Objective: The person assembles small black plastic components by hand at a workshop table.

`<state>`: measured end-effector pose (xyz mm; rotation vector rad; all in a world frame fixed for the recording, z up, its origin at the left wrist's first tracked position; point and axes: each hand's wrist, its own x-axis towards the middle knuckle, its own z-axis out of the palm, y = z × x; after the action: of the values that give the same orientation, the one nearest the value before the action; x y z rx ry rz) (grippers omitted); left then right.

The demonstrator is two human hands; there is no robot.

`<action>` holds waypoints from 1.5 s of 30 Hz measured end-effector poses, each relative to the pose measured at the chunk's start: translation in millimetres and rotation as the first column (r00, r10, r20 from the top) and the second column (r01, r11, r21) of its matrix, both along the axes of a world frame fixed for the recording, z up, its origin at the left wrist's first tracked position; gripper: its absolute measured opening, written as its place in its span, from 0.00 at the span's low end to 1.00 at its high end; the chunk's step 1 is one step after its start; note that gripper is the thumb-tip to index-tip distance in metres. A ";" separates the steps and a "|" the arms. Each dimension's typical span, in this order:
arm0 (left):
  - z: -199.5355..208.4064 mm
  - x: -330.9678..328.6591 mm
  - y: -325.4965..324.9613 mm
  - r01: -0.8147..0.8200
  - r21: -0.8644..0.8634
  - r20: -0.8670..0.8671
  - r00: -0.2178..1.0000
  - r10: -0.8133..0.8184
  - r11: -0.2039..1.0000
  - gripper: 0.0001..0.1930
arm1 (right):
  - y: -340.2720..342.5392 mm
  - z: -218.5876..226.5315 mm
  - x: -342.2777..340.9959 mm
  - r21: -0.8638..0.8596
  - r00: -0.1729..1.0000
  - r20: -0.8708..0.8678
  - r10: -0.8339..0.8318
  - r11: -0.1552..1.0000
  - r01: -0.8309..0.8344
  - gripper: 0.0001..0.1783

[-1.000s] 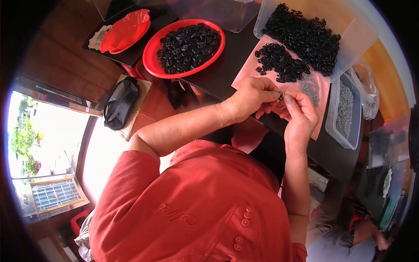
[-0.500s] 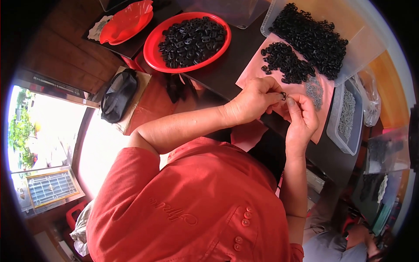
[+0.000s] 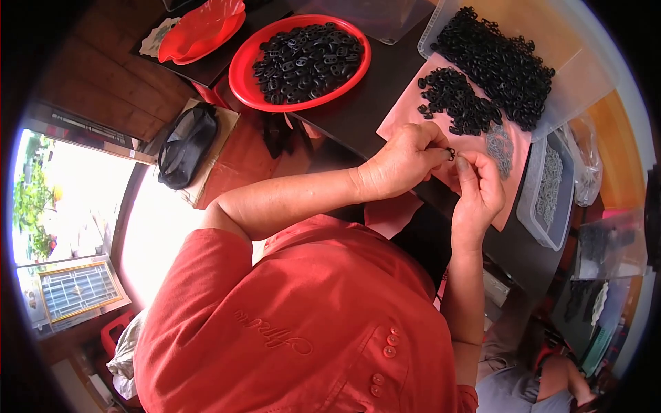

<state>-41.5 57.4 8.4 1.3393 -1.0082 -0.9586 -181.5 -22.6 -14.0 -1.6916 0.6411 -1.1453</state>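
Between the thumb and fingers of my left hand (image 3: 403, 162) is a small black plastic buckle piece (image 3: 451, 154). My right hand (image 3: 480, 189) is pinched closed right beside the piece; what its fingertips hold, if anything, is too small to make out. Both hands are over the near edge of a pink cloth (image 3: 411, 103). Beyond them on the cloth lies a heap of loose black buckle pieces (image 3: 454, 100). Next to it, a little pile of thin silvery metal parts (image 3: 500, 153) rests near my right fingers.
A red basin (image 3: 237, 79) of flat black buckles stands at the far left of the dark table (image 3: 337, 120). A clear bin (image 3: 578, 86) spills black pieces at the far right. A tub (image 3: 544, 230) holds metal parts. At the lower right is another person's leg (image 3: 558, 375).
My hands stay together over the cloth, with the fingertips slightly shifted around the black piece. The whole view has moved a little. The other person's leg has changed position.
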 end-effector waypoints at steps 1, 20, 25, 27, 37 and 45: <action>0.8 0.2 -0.1 -0.001 -0.001 0.000 1.000 0.001 1.000 0.06 | -0.1 0.2 0.0 0.002 1.000 -0.003 0.000 1.000 0.000 0.02; -4.7 -3.4 1.5 -0.040 -0.098 0.057 0.997 0.046 0.994 0.05 | 4.1 5.1 3.0 -0.092 0.999 -0.050 0.011 0.996 -0.015 0.01; -6.4 -9.1 4.2 -0.067 -0.125 0.106 0.991 0.081 0.990 0.04 | 1.7 4.3 -1.1 -0.035 0.995 -0.080 0.064 0.997 -0.067 0.03; -5.8 -13.1 7.7 -0.086 -0.068 -0.075 0.994 0.081 0.994 0.04 | 3.3 9.2 -1.8 0.042 0.989 -0.072 0.126 0.991 -0.123 0.04; -1.8 -4.9 5.6 -0.041 -0.005 -0.175 0.984 0.040 0.999 0.05 | 4.5 6.3 -4.0 0.047 1.000 0.005 0.031 0.998 -0.031 0.03; 8.6 -2.2 7.3 -0.028 0.061 -0.195 0.980 0.039 0.998 0.06 | 4.0 2.0 -0.8 -0.125 0.997 -0.079 0.003 0.992 -0.013 0.06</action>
<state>-43.7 64.6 17.0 1.2775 -0.8103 -1.0793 -182.2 -18.5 -12.0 -1.8521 0.6215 -1.1375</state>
